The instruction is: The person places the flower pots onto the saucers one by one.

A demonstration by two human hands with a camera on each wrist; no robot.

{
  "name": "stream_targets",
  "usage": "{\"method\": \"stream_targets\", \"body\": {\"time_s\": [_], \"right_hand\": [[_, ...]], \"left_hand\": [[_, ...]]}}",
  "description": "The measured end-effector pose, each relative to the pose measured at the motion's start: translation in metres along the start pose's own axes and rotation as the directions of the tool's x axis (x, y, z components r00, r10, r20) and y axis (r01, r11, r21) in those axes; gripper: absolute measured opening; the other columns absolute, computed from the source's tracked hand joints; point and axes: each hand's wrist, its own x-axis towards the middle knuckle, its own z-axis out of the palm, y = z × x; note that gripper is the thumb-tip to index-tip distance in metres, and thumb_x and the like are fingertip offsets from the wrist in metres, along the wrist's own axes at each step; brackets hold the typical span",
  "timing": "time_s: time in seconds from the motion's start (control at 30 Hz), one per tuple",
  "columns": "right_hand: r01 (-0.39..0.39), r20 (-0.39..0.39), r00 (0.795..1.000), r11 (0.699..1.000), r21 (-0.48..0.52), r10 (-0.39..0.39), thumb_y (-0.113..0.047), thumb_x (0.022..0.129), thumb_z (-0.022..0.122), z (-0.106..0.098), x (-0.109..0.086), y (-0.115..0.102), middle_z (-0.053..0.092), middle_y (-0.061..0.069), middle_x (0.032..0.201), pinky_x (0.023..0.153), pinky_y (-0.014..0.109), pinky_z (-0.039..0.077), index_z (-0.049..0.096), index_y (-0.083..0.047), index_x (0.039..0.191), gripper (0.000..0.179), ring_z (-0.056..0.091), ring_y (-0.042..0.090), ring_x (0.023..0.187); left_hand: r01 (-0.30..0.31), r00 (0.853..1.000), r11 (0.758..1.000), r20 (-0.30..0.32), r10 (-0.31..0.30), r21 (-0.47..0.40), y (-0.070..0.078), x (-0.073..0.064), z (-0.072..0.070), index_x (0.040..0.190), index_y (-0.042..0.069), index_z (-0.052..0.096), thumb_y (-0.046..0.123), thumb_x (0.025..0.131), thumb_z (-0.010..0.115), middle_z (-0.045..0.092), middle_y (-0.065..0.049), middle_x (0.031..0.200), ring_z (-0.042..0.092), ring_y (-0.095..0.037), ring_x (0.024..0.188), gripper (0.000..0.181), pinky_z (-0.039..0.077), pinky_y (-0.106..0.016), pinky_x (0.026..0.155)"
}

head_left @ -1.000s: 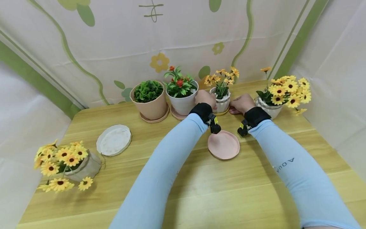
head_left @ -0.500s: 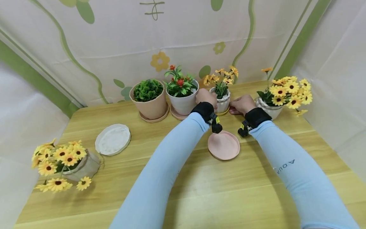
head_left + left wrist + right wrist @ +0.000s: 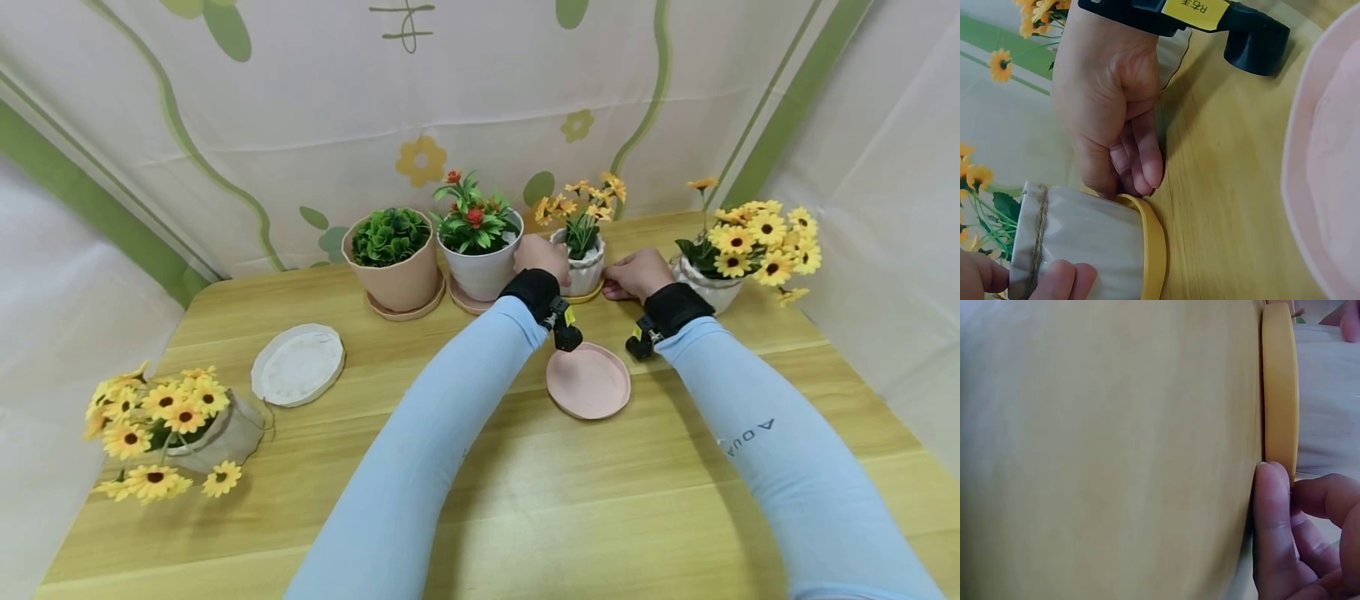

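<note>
A whitish flowerpot [image 3: 587,275] with orange flowers and twine under its rim stands upright in a yellow saucer [image 3: 1155,244] at the back of the table. My left hand [image 3: 542,257] holds this pot by its upper part; in the left wrist view its fingertips [image 3: 1063,280] lie against the twine and pot wall. From the other side, my right hand [image 3: 637,273] pinches the saucer's edge between thumb and finger. The right wrist view brings this close: one fingertip [image 3: 1271,481] lies at the saucer's outer side, another at its upper rim near the pot.
Left of my left hand stand a white pot [image 3: 480,271] with red flowers and a peach pot [image 3: 397,283] with green leaves. Yellow daisies [image 3: 742,242] in a pot stand at right. A pink saucer [image 3: 588,382], a white saucer [image 3: 297,365] and a tipped daisy pot [image 3: 232,437] lie nearer.
</note>
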Motion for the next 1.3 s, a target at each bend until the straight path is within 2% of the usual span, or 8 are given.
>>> {"method": "stream_targets", "body": {"time_s": [0.17, 0.33, 0.43, 0.5, 0.67, 0.8, 1.0, 1.3], "right_hand": [[0.003, 0.003, 1.0, 1.0, 0.003, -0.003, -0.011, 0.097, 0.06, -0.001, -0.001, 0.0, 0.068, 0.005, 0.066, 0.062, 0.029, 0.058, 0.058, 0.016, 0.126, 0.039, 0.069, 0.012, 0.056], [0.017, -0.001, 1.0, 1.0, -0.001, -0.017, -0.011, 0.097, 0.061, 0.0, -0.002, 0.0, 0.068, 0.004, 0.066, 0.061, 0.028, 0.058, 0.059, 0.016, 0.124, 0.038, 0.069, 0.012, 0.056], [0.033, 0.0, 0.999, 0.999, -0.009, -0.033, -0.011, 0.097, 0.06, 0.0, -0.005, 0.0, 0.068, 0.005, 0.066, 0.061, 0.028, 0.058, 0.06, 0.017, 0.122, 0.037, 0.069, 0.012, 0.057], [0.041, -0.002, 0.999, 0.999, -0.018, -0.041, -0.011, 0.097, 0.058, 0.0, -0.008, -0.001, 0.069, 0.005, 0.067, 0.062, 0.028, 0.058, 0.06, 0.017, 0.122, 0.037, 0.069, 0.012, 0.058], [0.057, -0.001, 0.998, 0.995, -0.075, -0.058, -0.011, 0.098, 0.054, -0.004, -0.016, 0.0, 0.069, 0.006, 0.07, 0.063, 0.029, 0.058, 0.059, 0.018, 0.122, 0.038, 0.07, 0.013, 0.059], [0.092, 0.02, 0.996, 0.981, -0.171, -0.09, -0.013, 0.097, 0.054, -0.006, -0.027, -0.001, 0.071, 0.008, 0.075, 0.064, 0.029, 0.058, 0.063, 0.016, 0.117, 0.036, 0.07, 0.013, 0.064], [0.147, 0.067, 0.989, 0.934, -0.325, -0.132, -0.017, 0.098, 0.055, -0.009, -0.049, -0.002, 0.072, 0.016, 0.09, 0.068, 0.031, 0.058, 0.066, 0.013, 0.116, 0.036, 0.071, 0.016, 0.072], [0.311, 0.19, 0.95, 0.798, -0.516, -0.247, -0.022, 0.1, 0.058, -0.006, -0.086, -0.006, 0.072, 0.015, 0.091, 0.067, 0.03, 0.052, 0.068, 0.007, 0.118, 0.036, 0.068, 0.022, 0.078]], "left_hand": [[-0.038, 0.997, 0.999, 0.07, 0.037, 0.014, -0.003, -0.004, -0.007, 0.087, 0.006, 0.072, 0.032, 0.102, 0.058, 0.066, -0.001, 0.056, 0.066, -0.015, 0.053, 0.033, 0.05, -0.026, 0.048], [-0.092, 0.98, 0.995, 0.18, 0.083, 0.042, -0.01, -0.009, -0.018, 0.076, 0.005, 0.073, 0.033, 0.102, 0.056, 0.069, -0.004, 0.059, 0.07, -0.017, 0.06, 0.042, 0.048, -0.024, 0.054], [-0.122, 0.962, 0.992, 0.244, 0.127, -0.034, -0.018, -0.017, -0.031, 0.087, 0.001, 0.073, 0.028, 0.102, 0.057, 0.071, -0.008, 0.077, 0.07, -0.017, 0.061, 0.035, 0.052, -0.025, 0.059], [-0.129, 0.951, 0.985, 0.267, 0.156, -0.113, -0.024, -0.026, -0.043, 0.106, -0.003, 0.071, 0.024, 0.102, 0.057, 0.07, -0.013, 0.1, 0.07, -0.017, 0.061, 0.031, 0.056, -0.027, 0.063], [-0.196, 0.909, 0.957, 0.325, 0.259, -0.213, -0.045, -0.047, -0.075, 0.137, 0.0, 0.057, 0.019, 0.102, 0.056, 0.06, -0.015, 0.132, 0.073, -0.025, 0.075, 0.04, 0.057, -0.027, 0.07], [-0.338, 0.864, 0.923, 0.329, 0.382, -0.183, -0.067, -0.056, -0.1, 0.131, 0.003, 0.063, 0.019, 0.102, 0.056, 0.065, -0.011, 0.125, 0.072, -0.026, 0.086, 0.034, 0.057, -0.026, 0.073], [-0.519, 0.801, 0.85, 0.296, 0.52, -0.089, -0.097, -0.07, -0.125, 0.121, 0.006, 0.071, 0.021, 0.101, 0.06, 0.072, -0.007, 0.102, 0.065, -0.014, 0.078, 0.028, 0.053, -0.026, 0.066], [-0.636, 0.738, 0.769, 0.237, 0.632, -0.072, -0.124, -0.084, -0.164, 0.113, 0.006, 0.074, 0.016, 0.099, 0.062, 0.073, -0.006, 0.103, 0.065, -0.014, 0.086, 0.021, 0.053, -0.03, 0.074]]}}
